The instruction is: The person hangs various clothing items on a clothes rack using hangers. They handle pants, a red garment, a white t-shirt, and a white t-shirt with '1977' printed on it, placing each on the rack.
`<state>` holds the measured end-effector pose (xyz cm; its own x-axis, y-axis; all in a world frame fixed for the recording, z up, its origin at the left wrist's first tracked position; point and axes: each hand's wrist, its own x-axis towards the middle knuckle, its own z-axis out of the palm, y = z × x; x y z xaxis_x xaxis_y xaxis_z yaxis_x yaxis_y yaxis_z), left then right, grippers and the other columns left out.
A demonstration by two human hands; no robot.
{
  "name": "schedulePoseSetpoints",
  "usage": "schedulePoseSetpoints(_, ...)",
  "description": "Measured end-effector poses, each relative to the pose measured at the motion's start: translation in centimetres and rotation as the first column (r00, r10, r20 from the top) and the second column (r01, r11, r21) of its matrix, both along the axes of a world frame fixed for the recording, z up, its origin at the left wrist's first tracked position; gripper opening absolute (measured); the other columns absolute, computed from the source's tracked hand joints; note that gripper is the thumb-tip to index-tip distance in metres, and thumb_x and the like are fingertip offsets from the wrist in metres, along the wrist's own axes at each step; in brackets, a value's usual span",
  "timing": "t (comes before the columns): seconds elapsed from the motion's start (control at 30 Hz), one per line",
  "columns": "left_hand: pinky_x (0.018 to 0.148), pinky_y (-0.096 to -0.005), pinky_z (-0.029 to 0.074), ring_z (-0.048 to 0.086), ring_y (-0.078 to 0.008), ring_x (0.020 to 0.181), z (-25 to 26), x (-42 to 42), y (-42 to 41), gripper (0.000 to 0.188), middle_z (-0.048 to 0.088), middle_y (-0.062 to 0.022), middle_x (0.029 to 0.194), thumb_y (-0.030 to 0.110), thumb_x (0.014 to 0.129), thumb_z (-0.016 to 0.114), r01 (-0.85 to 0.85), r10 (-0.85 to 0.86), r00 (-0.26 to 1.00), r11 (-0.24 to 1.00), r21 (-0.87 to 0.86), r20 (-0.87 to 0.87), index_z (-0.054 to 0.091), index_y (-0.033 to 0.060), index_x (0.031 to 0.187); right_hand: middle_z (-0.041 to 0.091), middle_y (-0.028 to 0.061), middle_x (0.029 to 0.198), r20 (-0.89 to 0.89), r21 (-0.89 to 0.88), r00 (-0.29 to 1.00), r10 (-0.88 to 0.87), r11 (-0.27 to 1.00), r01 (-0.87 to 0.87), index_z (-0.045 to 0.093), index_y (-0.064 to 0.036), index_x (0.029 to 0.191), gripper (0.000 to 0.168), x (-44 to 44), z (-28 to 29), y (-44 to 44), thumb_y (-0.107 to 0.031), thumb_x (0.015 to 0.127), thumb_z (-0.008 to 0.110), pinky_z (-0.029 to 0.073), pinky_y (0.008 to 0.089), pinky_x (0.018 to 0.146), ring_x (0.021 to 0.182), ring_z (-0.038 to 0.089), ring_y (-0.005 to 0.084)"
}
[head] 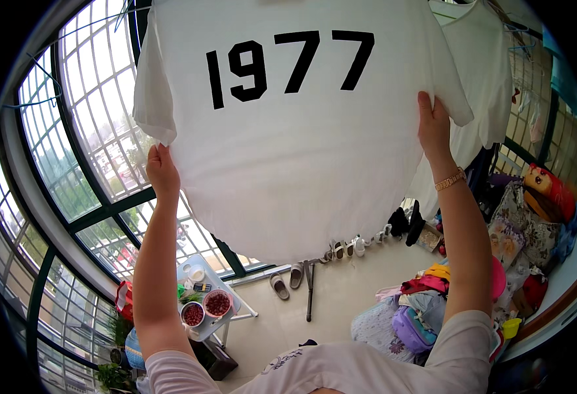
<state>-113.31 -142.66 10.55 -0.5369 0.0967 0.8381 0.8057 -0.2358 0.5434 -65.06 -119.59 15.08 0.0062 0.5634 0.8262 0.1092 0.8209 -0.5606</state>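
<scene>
A white short-sleeved T-shirt [288,162] with large black numerals hangs spread out in front of me, its top beyond the upper edge of the picture. My left hand [163,170] pinches it at the left side, just under the sleeve. On the right side, below the other sleeve, my right hand [434,125] grips the cloth; a gold-coloured bracelet or watch band [450,180] is on that wrist. Behind the shirt on the right hangs another white garment [485,74].
Barred windows [101,98] and blue wire hangers [47,101] are at left. A small folding table [236,295] holds bowls of red fruit. Slippers [279,285] and a row of shoes [359,245] stand on the floor. Heaped clothes [426,290] and bags lie at right.
</scene>
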Motion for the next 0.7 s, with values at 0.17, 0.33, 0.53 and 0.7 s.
schedulePoseSetpoints(0.17,0.075,-0.0215,0.047,0.059,-0.0076,0.082,-4.8,4.3,1.9,0.040,0.066,-0.0031,0.093,0.040,0.097,0.057,0.565,-0.551,0.813,0.825,-0.029,0.188,0.060,0.0026,0.110,0.066,0.0059,0.102,0.011,-0.067,0.951,0.308,0.950,-0.306,0.056,0.001,0.119,0.048,-1.9,-4.7,-1.2,-0.041,0.095,0.059,0.047,0.0267,0.084,0.093,0.059,0.0113)
schedulePoseSetpoints(0.33,0.080,-0.0249,0.050,0.062,-0.0114,0.086,-9.1,6.6,1.7,0.028,0.067,-0.0041,0.097,0.032,0.097,0.059,0.705,-0.762,0.524,0.639,0.307,0.380,0.061,0.0060,0.106,0.062,0.0023,0.087,-0.137,-0.202,0.916,0.377,0.895,-0.398,0.055,-0.001,0.117,0.040,-1.9,-10.9,-1.1,-0.037,0.100,0.050,0.050,0.0276,0.073,0.077,0.059,0.0117)
schedulePoseSetpoints(0.53,0.073,-0.0221,0.047,0.056,-0.0069,0.079,-8.8,6.2,1.9,0.024,0.063,-0.0020,0.090,0.028,0.103,0.045,0.500,-0.578,0.724,0.816,0.291,0.377,0.057,0.0073,0.100,0.048,0.0015,0.064,0.015,-0.214,0.999,0.049,0.976,-0.045,0.055,-0.001,0.105,0.038,-1.4,-10.2,-3.3,-0.038,0.102,0.044,0.046,0.0253,0.059,0.056,0.052,0.0107)
schedulePoseSetpoints(0.7,0.066,-0.0209,0.042,0.051,-0.0059,0.072,-7.7,2.7,0.3,0.033,0.060,0.0000,0.080,0.029,0.104,0.044,0.253,-0.241,0.938,0.967,-0.018,0.247,0.057,0.0044,0.087,0.052,0.0044,0.067,0.036,-0.086,0.984,-0.177,0.980,0.179,0.056,0.003,0.105,0.041,1.4,-9.3,-1.2,-0.037,0.102,0.045,0.042,0.0272,0.058,0.058,0.044,0.0123)
